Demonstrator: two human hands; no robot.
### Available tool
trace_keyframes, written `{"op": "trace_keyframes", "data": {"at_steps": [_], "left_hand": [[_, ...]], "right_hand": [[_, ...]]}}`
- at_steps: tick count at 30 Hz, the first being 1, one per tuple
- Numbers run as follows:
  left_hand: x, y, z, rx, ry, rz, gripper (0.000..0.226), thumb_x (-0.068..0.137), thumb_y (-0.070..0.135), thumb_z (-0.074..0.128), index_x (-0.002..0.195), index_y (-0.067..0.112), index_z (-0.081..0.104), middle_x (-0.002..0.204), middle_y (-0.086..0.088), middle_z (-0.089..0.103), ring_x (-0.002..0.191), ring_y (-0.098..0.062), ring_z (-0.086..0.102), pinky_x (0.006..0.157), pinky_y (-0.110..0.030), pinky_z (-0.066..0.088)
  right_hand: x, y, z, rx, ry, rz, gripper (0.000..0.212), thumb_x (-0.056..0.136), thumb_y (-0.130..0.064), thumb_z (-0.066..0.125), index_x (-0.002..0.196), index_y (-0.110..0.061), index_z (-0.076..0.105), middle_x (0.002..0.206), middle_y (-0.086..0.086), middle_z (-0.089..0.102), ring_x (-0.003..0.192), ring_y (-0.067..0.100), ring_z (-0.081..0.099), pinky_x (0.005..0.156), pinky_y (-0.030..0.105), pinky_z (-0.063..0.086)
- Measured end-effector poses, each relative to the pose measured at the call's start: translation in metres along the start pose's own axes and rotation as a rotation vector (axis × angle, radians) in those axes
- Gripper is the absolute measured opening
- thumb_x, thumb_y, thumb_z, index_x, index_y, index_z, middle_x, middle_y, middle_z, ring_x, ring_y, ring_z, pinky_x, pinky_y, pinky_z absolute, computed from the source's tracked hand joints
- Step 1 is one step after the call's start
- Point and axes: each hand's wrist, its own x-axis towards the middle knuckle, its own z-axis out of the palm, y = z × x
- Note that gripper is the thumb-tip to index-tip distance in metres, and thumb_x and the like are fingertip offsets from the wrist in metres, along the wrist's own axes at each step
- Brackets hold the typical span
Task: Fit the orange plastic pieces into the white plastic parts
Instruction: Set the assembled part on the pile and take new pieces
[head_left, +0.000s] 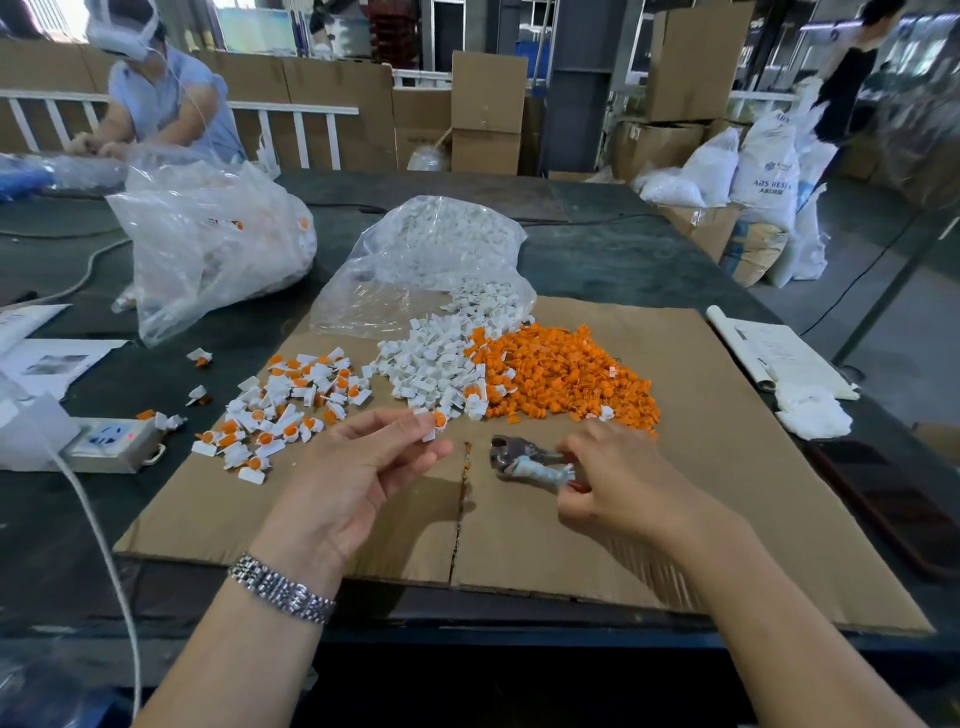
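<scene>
Over the cardboard (727, 467), you are holding both hands up side by side, forearms reaching in from the near edge. Your left hand (358, 467) is turning palm-up, wrist bent back with a metal watch band (283, 587) on it, and its thumb and fingertips are pinching a white part (428, 423) with an orange piece (440, 419) seated in it. Your right hand (618, 480) is lying knuckles-up, fingers curling round the handles of pliers (524, 457), whose metal head is pointing toward your left hand and resting just above the cardboard.

Just beyond your right hand, the orange pile (566, 374) is spreading out; just beyond your left fingertips, the white pile (436, 364) is touching it and spilling from a clear bag (431, 260). Left of your left hand, fitted parts (280, 410) are lying scattered, some on the dark table (623, 260). Far to your left, a power strip (111, 441) is sitting by a second bag (208, 244).
</scene>
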Motion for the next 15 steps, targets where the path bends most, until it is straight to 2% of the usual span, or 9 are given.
{"op": "trace_keyframes", "data": {"at_steps": [3,6,8,9,10,12,15], "left_hand": [[0.001,0.003,-0.002,0.003,0.029,0.025,0.021,0.064,0.009,0.086,0.083,0.004,0.081,0.092,-0.02,0.077,0.081,-0.027,0.078,0.058,-0.021,0.059],[0.003,0.004,-0.001,0.004,0.058,0.07,0.018,0.061,0.013,0.087,0.078,0.008,0.082,0.088,-0.016,0.077,0.077,-0.024,0.077,0.059,-0.021,0.059],[0.005,0.004,0.0,-0.023,0.073,0.092,0.013,0.061,0.013,0.086,0.073,0.01,0.082,0.085,-0.015,0.077,0.076,-0.024,0.077,0.06,-0.021,0.059],[0.006,0.004,0.001,-0.032,0.079,0.101,0.012,0.061,0.014,0.086,0.072,0.011,0.082,0.085,-0.015,0.078,0.076,-0.024,0.077,0.061,-0.021,0.06],[0.006,0.005,0.002,-0.034,0.084,0.113,0.012,0.061,0.014,0.087,0.071,0.012,0.082,0.086,-0.015,0.078,0.077,-0.024,0.077,0.062,-0.021,0.06],[0.007,0.006,0.002,-0.023,0.094,0.145,0.012,0.061,0.017,0.088,0.071,0.013,0.082,0.087,-0.015,0.078,0.079,-0.025,0.078,0.065,-0.022,0.06],[0.006,0.007,0.003,-0.022,0.111,0.183,0.017,0.061,0.018,0.088,0.075,0.011,0.08,0.087,-0.014,0.078,0.079,-0.025,0.078,0.064,-0.021,0.06]], "right_hand": [[0.003,-0.01,0.0,0.004,0.014,0.023,0.036,0.091,-0.041,0.046,0.118,-0.02,0.056,0.102,-0.001,0.044,0.092,0.017,0.042,0.073,0.03,0.035],[0.006,-0.019,-0.013,0.185,0.036,0.057,0.024,0.094,-0.04,0.051,0.11,-0.022,0.052,0.1,-0.003,0.045,0.076,0.011,0.05,0.056,0.026,0.035],[0.008,-0.027,-0.022,0.366,0.023,0.043,0.01,0.097,-0.032,0.053,0.103,-0.024,0.052,0.1,-0.002,0.056,0.075,0.008,0.057,0.055,0.023,0.039],[0.008,-0.032,-0.027,0.493,-0.014,0.035,0.007,0.099,-0.027,0.052,0.102,-0.021,0.055,0.098,0.001,0.063,0.076,0.011,0.064,0.058,0.024,0.047],[0.009,-0.038,-0.031,0.611,-0.069,0.028,0.01,0.101,-0.022,0.05,0.103,-0.017,0.058,0.097,0.006,0.069,0.078,0.014,0.069,0.067,0.03,0.056],[0.008,-0.049,-0.037,0.758,-0.173,-0.002,0.019,0.104,-0.021,0.048,0.104,-0.01,0.063,0.097,0.012,0.073,0.08,0.013,0.073,0.081,0.037,0.059],[0.006,-0.061,-0.044,0.828,-0.227,-0.044,0.029,0.106,-0.025,0.046,0.101,-0.003,0.063,0.097,0.012,0.074,0.077,0.011,0.072,0.071,0.021,0.056]]}}
